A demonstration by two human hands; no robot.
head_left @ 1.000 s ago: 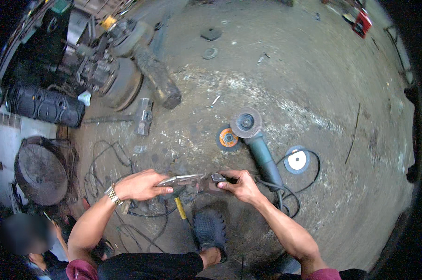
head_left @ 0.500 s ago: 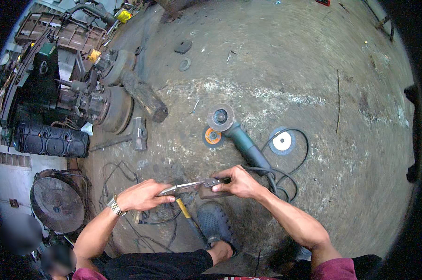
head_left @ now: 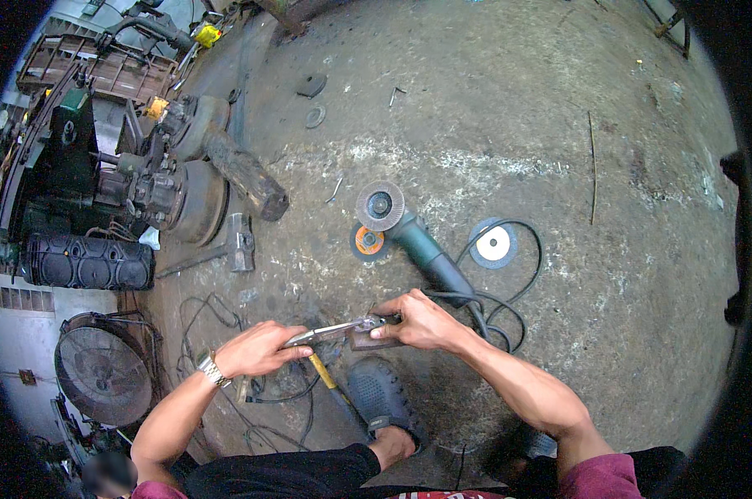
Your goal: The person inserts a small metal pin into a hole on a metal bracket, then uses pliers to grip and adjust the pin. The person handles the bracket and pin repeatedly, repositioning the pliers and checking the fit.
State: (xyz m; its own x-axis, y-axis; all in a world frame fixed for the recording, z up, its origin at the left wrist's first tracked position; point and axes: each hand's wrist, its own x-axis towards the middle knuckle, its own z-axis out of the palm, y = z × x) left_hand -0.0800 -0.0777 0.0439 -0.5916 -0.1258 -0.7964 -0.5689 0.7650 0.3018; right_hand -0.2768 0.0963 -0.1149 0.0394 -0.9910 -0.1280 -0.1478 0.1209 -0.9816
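My left hand (head_left: 263, 348), with a metal watch on its wrist, is wrapped around the handles of silver pliers (head_left: 330, 331). The jaws point right, toward my right hand (head_left: 426, 323). That hand is closed, its thumb and fingers pinched at the jaw end, where a small grey metal part shows; my fingers hide most of it. Just under the jaws is a brown, flat-sided block (head_left: 369, 341), partly covered by the right hand. A hammer with a yellow handle (head_left: 322, 371) leans below the pliers, next to my shoe (head_left: 379, 391).
Ahead lies a green angle grinder (head_left: 421, 248) with a looping black cord, between an orange-centred disc (head_left: 369, 240) and a white-centred disc (head_left: 493, 244). To the left are a sledgehammer (head_left: 241, 243), a wood log (head_left: 247, 176), heavy machinery (head_left: 135, 183), a fan (head_left: 103, 374) and tangled cables (head_left: 201, 320).
My view has shifted slightly, so the floor objects sit a little further left. The right hand has moved slightly left along with the pliers' jaw end; both hands keep their holds.
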